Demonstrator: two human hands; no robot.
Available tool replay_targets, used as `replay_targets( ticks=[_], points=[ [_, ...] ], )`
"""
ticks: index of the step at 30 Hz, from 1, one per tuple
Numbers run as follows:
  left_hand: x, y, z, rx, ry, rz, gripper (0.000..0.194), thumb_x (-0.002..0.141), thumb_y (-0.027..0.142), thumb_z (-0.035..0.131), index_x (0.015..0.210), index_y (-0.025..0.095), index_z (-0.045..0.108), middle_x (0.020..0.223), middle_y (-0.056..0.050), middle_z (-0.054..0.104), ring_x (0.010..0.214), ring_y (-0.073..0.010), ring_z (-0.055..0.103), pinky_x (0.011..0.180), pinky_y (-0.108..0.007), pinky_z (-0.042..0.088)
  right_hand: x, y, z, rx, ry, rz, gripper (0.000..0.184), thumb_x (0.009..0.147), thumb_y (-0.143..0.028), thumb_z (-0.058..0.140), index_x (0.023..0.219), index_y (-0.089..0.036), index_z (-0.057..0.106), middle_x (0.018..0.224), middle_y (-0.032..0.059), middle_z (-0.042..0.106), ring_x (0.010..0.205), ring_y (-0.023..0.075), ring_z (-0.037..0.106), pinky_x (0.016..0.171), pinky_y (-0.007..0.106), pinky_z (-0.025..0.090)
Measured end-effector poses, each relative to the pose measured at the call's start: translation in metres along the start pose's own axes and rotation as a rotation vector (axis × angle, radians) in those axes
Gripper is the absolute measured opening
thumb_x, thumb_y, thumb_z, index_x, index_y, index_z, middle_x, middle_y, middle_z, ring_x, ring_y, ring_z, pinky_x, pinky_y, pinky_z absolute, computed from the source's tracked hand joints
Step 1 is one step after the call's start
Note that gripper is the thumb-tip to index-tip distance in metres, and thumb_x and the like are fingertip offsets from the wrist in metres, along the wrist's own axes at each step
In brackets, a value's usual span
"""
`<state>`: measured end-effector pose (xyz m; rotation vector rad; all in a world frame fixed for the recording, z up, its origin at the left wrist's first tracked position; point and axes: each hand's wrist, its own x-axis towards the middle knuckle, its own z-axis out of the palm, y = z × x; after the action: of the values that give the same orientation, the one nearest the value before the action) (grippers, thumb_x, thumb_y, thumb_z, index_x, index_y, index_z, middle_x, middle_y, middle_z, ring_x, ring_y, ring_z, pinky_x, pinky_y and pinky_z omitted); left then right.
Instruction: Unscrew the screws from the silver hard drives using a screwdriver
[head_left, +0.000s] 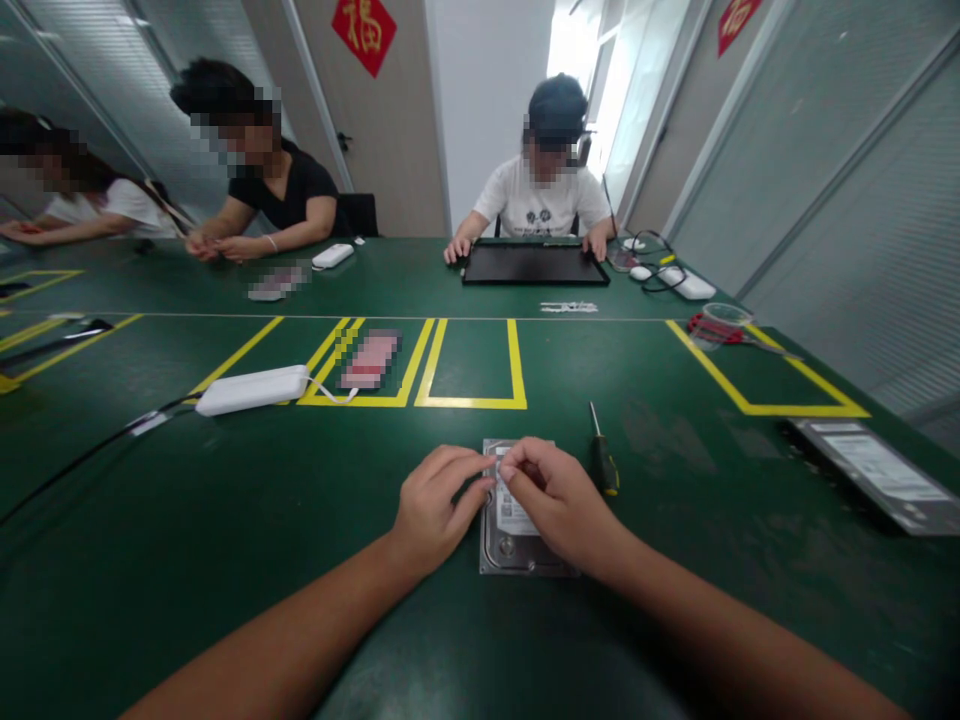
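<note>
A silver hard drive with a white label lies flat on the green table before me, partly covered by my hands. Over its upper left edge is my left hand, thumb and index finger stretched out with a gap between them. My right hand is above the label, its thumb and fingertips pinched together; whatever they hold, if anything, is too small to make out. The fingertips of both hands nearly meet. Just right of my right hand lies a screwdriver with a dark and yellow handle, its shaft pointing away.
On the right rests another drive-like metal unit. Behind it are red-handled tools beside a clear round container. A white power bank is cabled to a phone. Across the table, a person handles a black panel; others sit left.
</note>
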<state>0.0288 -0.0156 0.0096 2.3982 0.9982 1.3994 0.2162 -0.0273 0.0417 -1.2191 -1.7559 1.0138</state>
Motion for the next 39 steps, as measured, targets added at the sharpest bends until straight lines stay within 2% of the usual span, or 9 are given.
replay_targets(
  ticks=[3, 8, 19, 21, 26, 29, 32, 36, 39],
  points=[
    [0.001, -0.001, 0.002, -0.017, -0.012, 0.021, 0.015, 0.094, 0.017, 0.06, 0.105, 0.019, 0.07, 0.091, -0.005, 0.072, 0.083, -0.0153, 0.067, 0.075, -0.028, 0.056, -0.001, 0.007, 0.004, 0.057, 0.001, -0.01, 0.019, 0.092, -0.037, 0.054, 0.081, -0.022, 0.057, 0.078, 0.0015, 0.054, 0.073, 0.0156, 0.05, 0.066, 0.031, 0.041],
    [0.0, -0.004, 0.008, -0.024, -0.028, 0.055, 0.009, 0.09, 0.018, 0.067, 0.099, 0.017, 0.07, 0.089, -0.004, 0.074, 0.079, -0.0144, 0.069, 0.073, -0.026, 0.055, -0.005, 0.017, 0.005, 0.245, -0.026, 0.072, 0.024, 0.09, -0.043, 0.056, 0.083, -0.02, 0.055, 0.073, -0.0003, 0.054, 0.069, 0.0137, 0.048, 0.063, 0.028, 0.04],
    [-0.002, -0.009, 0.011, 0.105, -0.04, 0.26, 0.014, 0.089, 0.013, 0.067, 0.103, 0.016, 0.07, 0.095, -0.003, 0.077, 0.078, -0.0143, 0.072, 0.072, -0.025, 0.053, -0.004, 0.026, 0.001, 0.165, -0.021, 0.099, 0.026, 0.089, -0.039, 0.056, 0.08, -0.016, 0.063, 0.077, 0.0029, 0.059, 0.071, 0.0145, 0.054, 0.068, 0.03, 0.043],
    [-0.002, -0.008, 0.012, 0.093, -0.053, 0.213, 0.013, 0.09, 0.013, 0.065, 0.102, 0.016, 0.07, 0.094, -0.004, 0.076, 0.079, -0.0144, 0.072, 0.074, -0.025, 0.053, -0.004, 0.027, -0.001, 0.132, -0.009, 0.073, 0.026, 0.091, -0.037, 0.055, 0.079, -0.016, 0.064, 0.08, 0.0037, 0.061, 0.076, 0.0154, 0.056, 0.072, 0.031, 0.043],
    [0.004, -0.004, 0.012, -0.031, -0.067, -0.1, 0.005, 0.089, 0.016, 0.063, 0.088, 0.017, 0.068, 0.077, -0.001, 0.067, 0.068, -0.0117, 0.062, 0.065, -0.023, 0.049, -0.009, 0.025, -0.001, -0.056, 0.032, -0.11, 0.018, 0.094, -0.024, 0.051, 0.087, -0.018, 0.066, 0.086, 0.0033, 0.063, 0.084, 0.0151, 0.058, 0.08, 0.031, 0.043],
    [0.006, -0.004, 0.012, -0.089, -0.043, -0.193, 0.008, 0.087, 0.013, 0.061, 0.082, 0.017, 0.066, 0.074, 0.0, 0.064, 0.066, -0.0113, 0.059, 0.064, -0.023, 0.047, -0.017, 0.022, 0.004, -0.223, -0.007, -0.24, 0.017, 0.094, -0.019, 0.048, 0.09, -0.017, 0.065, 0.088, 0.0039, 0.062, 0.084, 0.0151, 0.056, 0.08, 0.031, 0.045],
    [0.006, -0.007, 0.012, -0.133, -0.027, -0.255, 0.007, 0.085, 0.014, 0.061, 0.084, 0.017, 0.066, 0.074, 0.0, 0.064, 0.065, -0.0114, 0.059, 0.063, -0.023, 0.047, -0.026, 0.022, 0.01, -0.515, -0.093, -0.361, 0.02, 0.091, -0.016, 0.048, 0.101, -0.015, 0.066, 0.102, 0.009, 0.064, 0.1, 0.021, 0.054, 0.092, 0.038, 0.045],
    [0.003, -0.012, 0.014, -0.216, -0.01, -0.346, 0.004, 0.087, 0.019, 0.062, 0.087, 0.016, 0.064, 0.069, 0.001, 0.061, 0.06, -0.0112, 0.057, 0.06, -0.023, 0.047, -0.038, 0.021, 0.018, -0.846, -0.085, -0.357, 0.043, 0.093, -0.023, 0.048, 0.132, -0.01, 0.058, 0.136, 0.0156, 0.056, 0.129, 0.0329, 0.043, 0.113, 0.053, 0.033],
    [0.004, -0.013, 0.014, -0.222, -0.033, -0.366, 0.008, 0.091, 0.022, 0.059, 0.088, 0.017, 0.065, 0.075, 0.0, 0.064, 0.067, -0.0121, 0.06, 0.066, -0.024, 0.049, -0.046, 0.018, 0.022, -0.938, -0.095, -0.265, 0.05, 0.098, -0.034, 0.041, 0.144, -0.018, 0.048, 0.151, 0.014, 0.044, 0.141, 0.0388, 0.031, 0.115, 0.068, 0.017]
  ],
)
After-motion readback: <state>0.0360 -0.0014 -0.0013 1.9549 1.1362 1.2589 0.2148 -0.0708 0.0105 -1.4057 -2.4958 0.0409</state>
